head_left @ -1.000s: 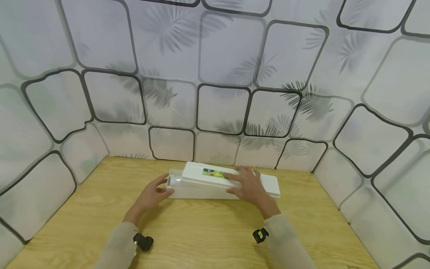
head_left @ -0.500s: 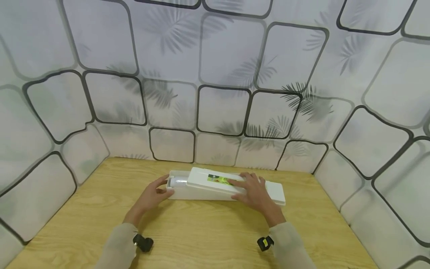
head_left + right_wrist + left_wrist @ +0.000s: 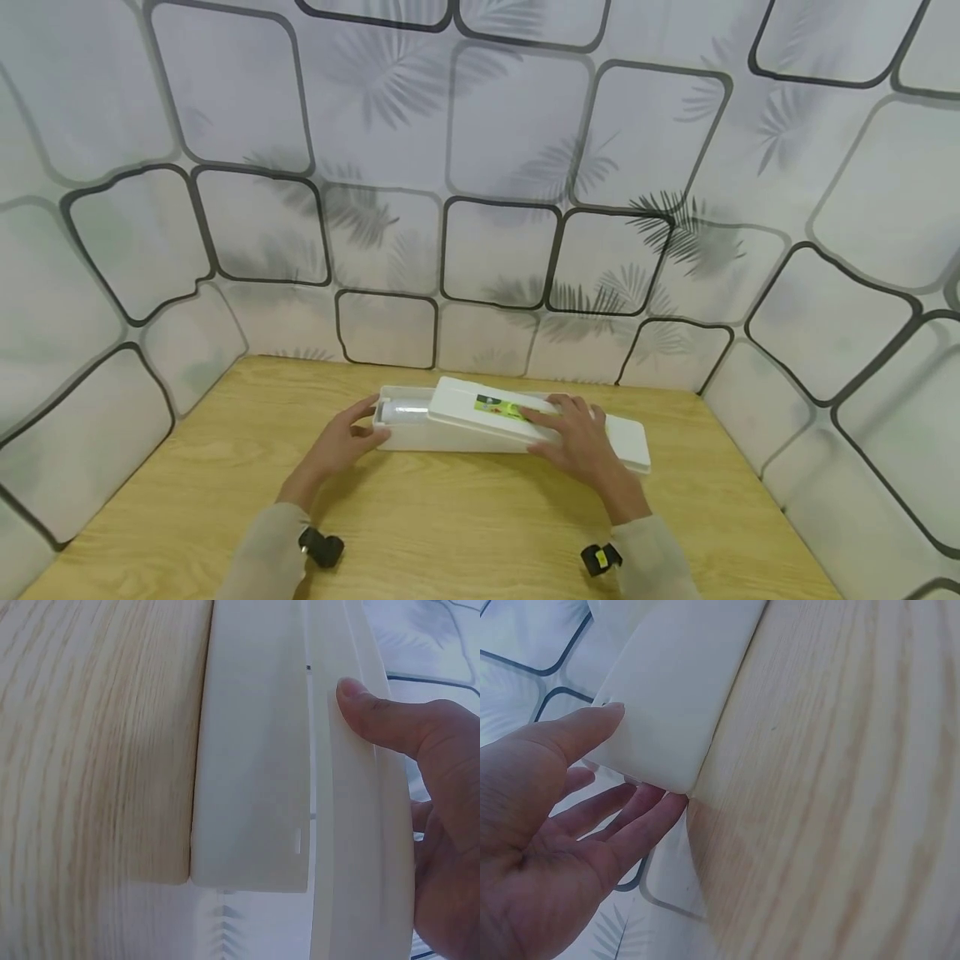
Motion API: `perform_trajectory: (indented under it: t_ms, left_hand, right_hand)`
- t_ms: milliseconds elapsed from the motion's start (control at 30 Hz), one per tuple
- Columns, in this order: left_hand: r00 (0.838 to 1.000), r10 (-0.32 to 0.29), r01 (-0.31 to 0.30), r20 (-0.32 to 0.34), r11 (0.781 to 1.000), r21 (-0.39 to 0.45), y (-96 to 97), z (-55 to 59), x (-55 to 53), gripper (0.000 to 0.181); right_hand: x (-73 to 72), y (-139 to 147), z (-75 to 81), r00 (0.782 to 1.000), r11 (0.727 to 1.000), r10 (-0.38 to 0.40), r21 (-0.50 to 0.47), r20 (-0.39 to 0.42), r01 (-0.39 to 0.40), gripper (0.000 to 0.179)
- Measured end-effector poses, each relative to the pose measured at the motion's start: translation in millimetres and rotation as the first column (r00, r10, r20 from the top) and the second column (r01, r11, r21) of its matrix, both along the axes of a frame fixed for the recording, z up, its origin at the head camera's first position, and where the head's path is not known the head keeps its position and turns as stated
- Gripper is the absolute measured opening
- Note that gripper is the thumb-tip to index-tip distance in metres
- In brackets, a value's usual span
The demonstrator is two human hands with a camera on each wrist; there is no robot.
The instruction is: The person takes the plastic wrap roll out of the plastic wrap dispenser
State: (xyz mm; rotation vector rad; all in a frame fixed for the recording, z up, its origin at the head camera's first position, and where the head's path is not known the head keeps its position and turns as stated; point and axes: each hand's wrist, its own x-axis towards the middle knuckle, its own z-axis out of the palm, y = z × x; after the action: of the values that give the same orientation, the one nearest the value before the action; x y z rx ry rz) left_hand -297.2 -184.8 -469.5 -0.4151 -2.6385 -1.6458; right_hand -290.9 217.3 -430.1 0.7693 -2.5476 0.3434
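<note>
A long white plastic box (image 3: 450,439) lies crosswise on the wooden table. Its white lid (image 3: 459,402), with a green and yellow label (image 3: 497,407), sits askew on top, shifted right past the box's end. At the uncovered left end, a shiny, clear-looking roll (image 3: 405,411) shows inside; the rest of it is hidden. My left hand (image 3: 337,446) holds that end, thumb on the front wall and fingers around the end, as the left wrist view shows on the box (image 3: 671,690). My right hand (image 3: 581,443) grips the lid (image 3: 360,825) across its width, thumb at the near edge.
The wooden table (image 3: 450,525) extends in front of the box and to both sides. Behind it and at both sides hang patterned curtains (image 3: 502,250). A dark camera strap sits on each wrist.
My right hand has slid the lid rightward and slightly toward me, baring more of the box's left end. The left hand keeps its hold on the box.
</note>
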Motion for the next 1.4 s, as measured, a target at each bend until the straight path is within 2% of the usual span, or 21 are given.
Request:
perform_trajectory:
  t_ms: [267, 733, 1033, 1400]
  left_hand:
    - [1.0, -0.001, 0.001, 0.008, 1.0, 0.019, 1.7, -0.2, 0.4, 0.071]
    - [1.0, 0.026, -0.026, 0.004, 1.0, -0.017, 0.6, -4.2, -0.6, 0.07]
    - [1.0, -0.006, 0.006, -0.024, 1.0, -0.019, 0.7, -0.6, -0.3, 0.071]
    - [1.0, 0.003, -0.004, -0.008, 1.0, -0.024, 1.8, -1.4, 0.3, 0.071]
  right_hand:
    - [3.7, 5, 2.3, 0.999, 1.0, -0.008, -0.007, -0.038, 0.007, 0.056]
    - [6.0, 23, 8.9, 0.997, 0.997, -0.079, -0.026, 0.005, 0.079, 0.051]
    - [6.0, 36, 14.2, 0.992, 0.991, -0.128, -0.047, 0.021, 0.129, 0.051]
    - [1.6, 59, 11.4, 0.98, 0.979, -0.196, -0.043, 0.034, 0.197, 0.053]
